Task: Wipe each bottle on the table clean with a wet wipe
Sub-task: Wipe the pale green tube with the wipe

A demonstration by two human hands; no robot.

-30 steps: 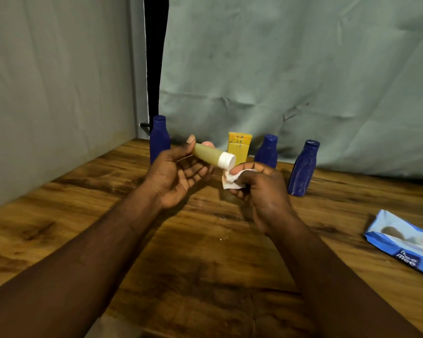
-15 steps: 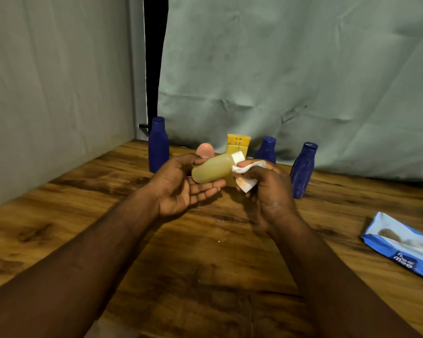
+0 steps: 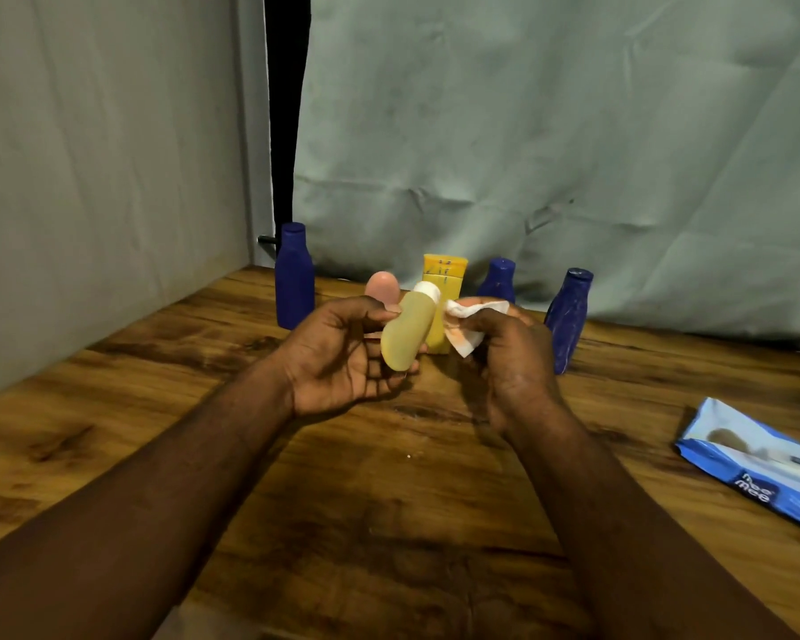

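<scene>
Wipes pack (image 3: 758, 464) lies flat on the table (image 3: 296, 501), near right, likely kept handy for fresh sheets. Mid-table, left hand (image 3: 342, 358) grips the yellow bottle (image 3: 407, 334), cap tilted away to expose its side. Right hand (image 3: 513, 362) pinches the bunched wet wipe (image 3: 467, 325) at the bottle's neck. Back row: three blue bottles (image 3: 294, 284), a yellow tube (image 3: 444, 272) and a pink item (image 3: 382, 288), probably queued.

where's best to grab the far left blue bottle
Likely round the wide body of the blue bottle, below the narrow neck, coming from the front: it stands upright, with the curtain close behind and bare table before it.
</scene>
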